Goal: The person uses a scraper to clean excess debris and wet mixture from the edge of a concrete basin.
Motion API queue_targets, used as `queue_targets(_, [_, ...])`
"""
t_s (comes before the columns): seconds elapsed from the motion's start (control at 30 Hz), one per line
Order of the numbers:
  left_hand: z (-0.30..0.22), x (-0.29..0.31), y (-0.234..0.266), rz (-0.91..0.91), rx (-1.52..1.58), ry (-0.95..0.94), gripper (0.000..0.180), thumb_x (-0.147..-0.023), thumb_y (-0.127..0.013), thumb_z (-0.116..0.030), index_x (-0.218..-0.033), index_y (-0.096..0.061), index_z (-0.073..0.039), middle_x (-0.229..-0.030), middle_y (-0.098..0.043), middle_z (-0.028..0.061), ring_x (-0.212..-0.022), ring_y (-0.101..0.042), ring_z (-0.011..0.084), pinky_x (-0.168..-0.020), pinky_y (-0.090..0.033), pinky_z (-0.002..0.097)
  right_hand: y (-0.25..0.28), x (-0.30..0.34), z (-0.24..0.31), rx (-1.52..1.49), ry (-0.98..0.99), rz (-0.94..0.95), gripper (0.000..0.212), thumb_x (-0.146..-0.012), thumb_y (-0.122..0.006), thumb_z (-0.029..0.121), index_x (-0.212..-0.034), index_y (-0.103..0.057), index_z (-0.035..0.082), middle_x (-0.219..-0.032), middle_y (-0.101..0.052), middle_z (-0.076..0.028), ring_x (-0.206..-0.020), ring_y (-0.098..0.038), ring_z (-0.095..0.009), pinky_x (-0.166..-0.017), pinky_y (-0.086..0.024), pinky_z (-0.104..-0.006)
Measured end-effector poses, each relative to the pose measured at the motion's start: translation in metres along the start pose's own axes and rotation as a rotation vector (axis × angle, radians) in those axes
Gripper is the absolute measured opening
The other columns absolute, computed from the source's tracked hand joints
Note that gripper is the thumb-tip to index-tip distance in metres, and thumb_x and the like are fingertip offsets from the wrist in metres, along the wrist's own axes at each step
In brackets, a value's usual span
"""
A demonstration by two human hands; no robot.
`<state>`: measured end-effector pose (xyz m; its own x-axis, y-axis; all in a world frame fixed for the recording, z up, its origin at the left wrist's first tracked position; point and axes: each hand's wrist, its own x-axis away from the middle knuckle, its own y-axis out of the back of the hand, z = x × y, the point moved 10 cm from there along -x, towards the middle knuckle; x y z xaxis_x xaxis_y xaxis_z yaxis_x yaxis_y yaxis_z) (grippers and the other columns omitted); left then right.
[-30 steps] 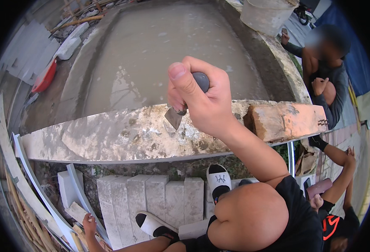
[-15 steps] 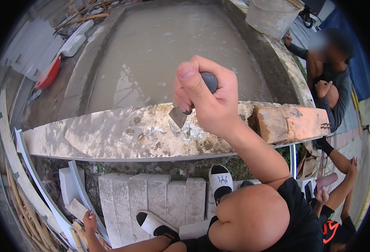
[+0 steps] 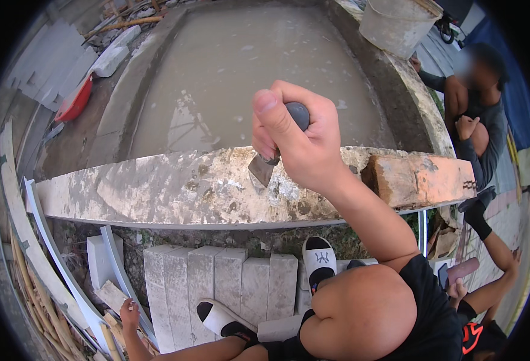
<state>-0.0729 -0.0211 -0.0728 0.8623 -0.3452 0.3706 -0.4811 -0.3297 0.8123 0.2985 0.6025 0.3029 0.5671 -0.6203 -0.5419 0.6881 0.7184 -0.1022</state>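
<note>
— Head view: are any packages, labels or signs to be seen?

— No package or sign can be made out. A grey bucket (image 3: 399,24) is seen at the top right on the far wall, and a red basin (image 3: 74,100) at the far left on the ground.

— How are the surface and surroundings laid out?

— A mortar-stained wall top (image 3: 174,189) is stretched across the middle, with an orange brick (image 3: 421,179) set at its right end. Beyond it a trough of grey wet cement (image 3: 247,72) is enclosed. Below, pale paving blocks (image 3: 229,280) are laid side by side. Another person (image 3: 478,120) is seated at the right.

— Where is the tool, and how is it aligned?

— A scraper (image 3: 263,168) is held upright over the wall top; its long axis is near vertical, blade down against the mortar, grey knob uppermost. The right hand (image 3: 298,138) is clenched around its handle, fingers together. The left hand (image 3: 129,313) is seen low at the left edge; its fingers cannot be judged.
</note>
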Motion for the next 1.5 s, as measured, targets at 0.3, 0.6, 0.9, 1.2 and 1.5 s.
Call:
queue_targets(0.3, [-0.001, 0.001, 0.002, -0.016, -0.017, -0.008, 0.038, -0.087, -0.062, -0.009, -0.124, -0.063, 0.000, -0.097, -0.071, 0.0156, -0.061, -0.068, 0.0200, -0.060, -0.054, 0.0321, -0.002, 0.002, 0.002, -0.046, -0.012, -0.004, 0.044, -0.101, -0.060, 0.036, -0.070, -0.052, 0.005, -0.057, -0.049, 0.004, -0.053, -0.043, -0.003, -0.046, -0.034, -0.0224])
queue_targets(0.6, [-0.001, 0.002, 0.004, -0.014, -0.013, -0.004, 0.038, -0.087, -0.062, -0.009, -0.124, -0.063, 0.000, -0.097, -0.071, 0.0159, -0.061, -0.068, 0.0201, -0.059, -0.054, 0.0324, 0.001, 0.001, 0.004, -0.025, 0.026, -0.065, 0.045, -0.101, -0.060, 0.034, -0.067, -0.051, 0.006, -0.057, -0.047, 0.005, -0.052, -0.041, -0.002, -0.044, -0.032, -0.0215])
queue_targets(0.9, [0.017, 0.000, 0.008, -0.012, 0.033, -0.005, 0.039, -0.088, -0.061, -0.012, -0.124, -0.063, 0.002, -0.097, -0.071, 0.0175, -0.060, -0.067, 0.0199, -0.059, -0.053, 0.0331, -0.003, -0.005, 0.001, -0.095, 0.003, -0.149, 0.045, -0.101, -0.060, 0.036, -0.069, -0.049, 0.007, -0.056, -0.044, 0.006, -0.051, -0.041, -0.002, -0.043, -0.031, -0.0216])
queue_targets(1.2, [0.013, 0.003, 0.004, -0.005, -0.026, -0.004, 0.039, -0.087, -0.060, -0.012, -0.123, -0.063, 0.002, -0.097, -0.071, 0.0181, -0.062, -0.068, 0.0205, -0.060, -0.054, 0.0325, 0.003, -0.005, 0.003, -0.046, 0.030, -0.161, 0.045, -0.101, -0.060, 0.035, -0.068, -0.048, 0.008, -0.055, -0.043, 0.006, -0.051, -0.040, -0.002, -0.044, -0.030, -0.0217])
queue_targets(1.5, [0.007, 0.005, 0.002, -0.004, -0.018, 0.007, 0.040, -0.086, -0.061, -0.011, -0.125, -0.063, 0.002, -0.096, -0.071, 0.0172, -0.062, -0.068, 0.0202, -0.060, -0.054, 0.0321, 0.003, -0.001, 0.015, -0.008, 0.089, -0.179, 0.043, -0.101, -0.061, 0.034, -0.070, -0.052, 0.005, -0.056, -0.044, 0.005, -0.055, -0.040, -0.003, -0.047, -0.032, -0.0225])
